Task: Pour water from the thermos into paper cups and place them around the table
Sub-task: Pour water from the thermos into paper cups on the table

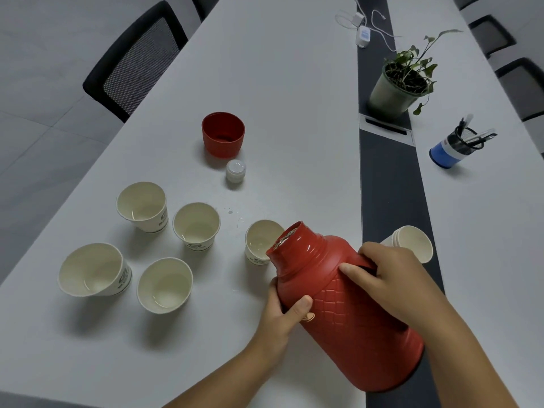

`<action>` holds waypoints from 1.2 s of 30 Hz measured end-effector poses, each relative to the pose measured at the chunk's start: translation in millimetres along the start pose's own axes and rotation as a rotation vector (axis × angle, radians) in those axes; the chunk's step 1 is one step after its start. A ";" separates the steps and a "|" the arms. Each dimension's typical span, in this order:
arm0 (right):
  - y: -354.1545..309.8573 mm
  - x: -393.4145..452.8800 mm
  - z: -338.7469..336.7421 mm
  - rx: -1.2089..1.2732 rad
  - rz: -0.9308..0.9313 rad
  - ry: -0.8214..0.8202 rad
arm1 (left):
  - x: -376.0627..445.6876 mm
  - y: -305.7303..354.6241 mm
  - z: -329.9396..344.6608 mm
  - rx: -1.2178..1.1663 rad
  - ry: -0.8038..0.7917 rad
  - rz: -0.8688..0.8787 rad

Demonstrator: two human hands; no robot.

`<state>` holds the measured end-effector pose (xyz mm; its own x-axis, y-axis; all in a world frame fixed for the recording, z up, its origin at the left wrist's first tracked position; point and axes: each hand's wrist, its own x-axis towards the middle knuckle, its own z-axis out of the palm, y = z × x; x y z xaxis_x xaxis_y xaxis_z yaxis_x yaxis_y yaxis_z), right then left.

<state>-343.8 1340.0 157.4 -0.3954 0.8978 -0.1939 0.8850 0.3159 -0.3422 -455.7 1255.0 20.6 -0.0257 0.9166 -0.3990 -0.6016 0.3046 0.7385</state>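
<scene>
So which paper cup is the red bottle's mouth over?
The paper cup right under the tilted thermos mouth, rightmost of the five standing cups. The other four stand further left, away from the spout, and the stack lies on its side behind the right hand.

red thermos (347, 307) tilted, uncapped, mouth over paper cup (259, 242) | four cups upright left

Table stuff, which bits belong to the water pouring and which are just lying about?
Job: red thermos, both hands, five standing paper cups, spare cup stack, red lid, white stopper.
Lying about: potted plant, pen holder, charger cables.
</scene>
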 end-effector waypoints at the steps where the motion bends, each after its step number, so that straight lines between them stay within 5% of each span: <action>1: 0.8 -1.3 -0.2 0.015 -0.003 0.013 | -0.1 1.6 -0.2 0.011 0.001 0.010; 20: 53.2 -13.6 -9.1 0.574 0.095 0.206 | 42.8 82.2 31.7 0.610 -0.155 0.280; 36: 117.4 129.5 -8.7 0.466 0.067 0.363 | 207.8 141.8 76.5 0.902 -0.230 0.460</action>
<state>-289.0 1495.9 100.1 -0.1604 0.9846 0.0698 0.6711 0.1606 -0.7238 -485.3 1508.5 84.0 0.1083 0.9918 0.0676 0.2512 -0.0931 0.9634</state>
